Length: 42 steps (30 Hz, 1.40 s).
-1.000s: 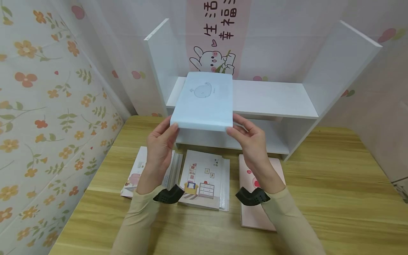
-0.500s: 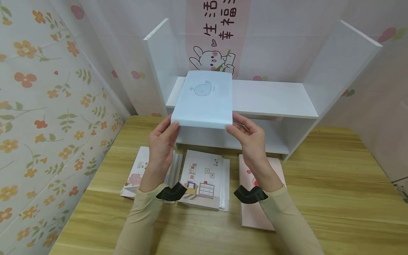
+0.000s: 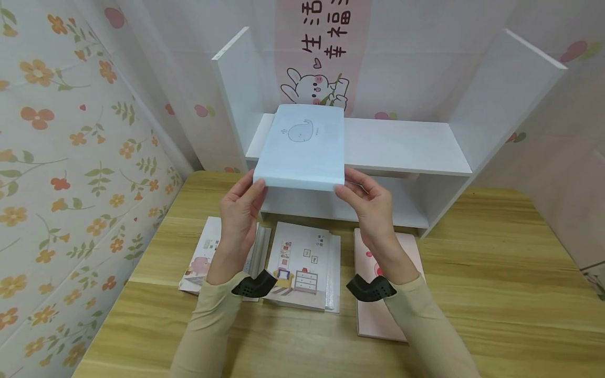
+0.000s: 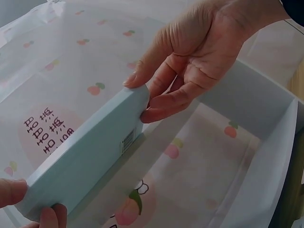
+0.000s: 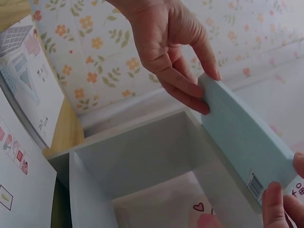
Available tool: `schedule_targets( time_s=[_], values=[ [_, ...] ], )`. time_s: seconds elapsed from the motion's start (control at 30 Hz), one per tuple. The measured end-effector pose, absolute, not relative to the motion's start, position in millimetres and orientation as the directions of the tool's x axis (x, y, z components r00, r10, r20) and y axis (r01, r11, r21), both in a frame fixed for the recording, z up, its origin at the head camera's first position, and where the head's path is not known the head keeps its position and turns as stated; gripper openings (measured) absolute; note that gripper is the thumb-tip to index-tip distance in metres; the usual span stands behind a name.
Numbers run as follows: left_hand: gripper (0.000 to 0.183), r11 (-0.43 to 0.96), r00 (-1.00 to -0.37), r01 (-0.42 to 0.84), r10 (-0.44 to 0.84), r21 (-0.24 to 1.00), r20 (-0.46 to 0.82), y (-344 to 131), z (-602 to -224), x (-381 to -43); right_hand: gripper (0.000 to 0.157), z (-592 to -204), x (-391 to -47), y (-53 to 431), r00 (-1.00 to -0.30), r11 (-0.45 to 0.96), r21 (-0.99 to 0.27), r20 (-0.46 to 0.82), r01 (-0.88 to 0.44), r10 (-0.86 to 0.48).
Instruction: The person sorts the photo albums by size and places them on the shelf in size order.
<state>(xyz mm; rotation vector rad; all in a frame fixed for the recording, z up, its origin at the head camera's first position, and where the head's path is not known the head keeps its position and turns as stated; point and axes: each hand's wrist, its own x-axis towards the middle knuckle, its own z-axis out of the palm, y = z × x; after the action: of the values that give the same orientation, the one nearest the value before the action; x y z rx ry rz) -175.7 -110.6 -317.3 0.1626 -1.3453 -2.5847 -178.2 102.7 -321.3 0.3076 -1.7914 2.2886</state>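
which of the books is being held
The pale blue book with the whale drawing: the left hand and right hand grip its near edge, whereas the white-covered books and pink book lie on the table.

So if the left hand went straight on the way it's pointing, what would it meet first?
The left hand pinches the blue book. Past that, the shelf looks first in line, though depth is unclear, so the hand might pass above it.
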Motion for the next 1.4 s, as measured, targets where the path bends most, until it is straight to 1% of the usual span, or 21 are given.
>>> schedule_targets(
  time_s=[0.23, 0.53, 0.67, 0.8, 1.0, 1.13, 1.4],
  values=[
    [0.038, -0.560, -0.973, 0.129, -0.231, 0.818, -0.004, -111, -317, -175, 0.043, -322, -177, 104, -0.956, -0.238, -0.927, 0.291, -0.291, 0.036],
    [0.039, -0.512, -0.979, 0.128, -0.201, 0.849, 0.027, -112, -325, -171, 0.044, -323, -170, 107, -0.965, -0.213, -0.942, 0.262, -0.261, 0.024],
    [0.038, -0.487, -0.985, 0.131, -0.162, 0.863, 0.058, -113, -331, -169, 0.043, -325, -165, 110, -0.974, -0.205, -0.952, 0.228, -0.226, 0.016],
    [0.038, -0.482, -0.991, 0.115, -0.119, 0.868, 0.065, -113, -335, -165, 0.044, -328, -160, 115, -0.976, -0.202, -0.955, 0.220, -0.215, 0.002],
    [0.040, -0.487, -0.997, 0.070, -0.070, 0.871, 0.041, -109, -340, -157, 0.045, -334, -154, 121, -0.977, -0.171, -0.964, 0.211, -0.206, -0.013],
    [0.040, -0.468, -0.998, 0.034, -0.061, 0.883, 0.007, -105, -343, -152, 0.045, -338, -149, 125, -0.980, -0.170, -0.966, 0.201, -0.196, -0.014],
    [0.038, -0.488, -0.999, -0.029, -0.021, 0.872, -0.045, -95, -349, -140, 0.046, -347, -139, 134, -0.980, -0.127, -0.973, 0.197, -0.193, -0.020]
  ],
)
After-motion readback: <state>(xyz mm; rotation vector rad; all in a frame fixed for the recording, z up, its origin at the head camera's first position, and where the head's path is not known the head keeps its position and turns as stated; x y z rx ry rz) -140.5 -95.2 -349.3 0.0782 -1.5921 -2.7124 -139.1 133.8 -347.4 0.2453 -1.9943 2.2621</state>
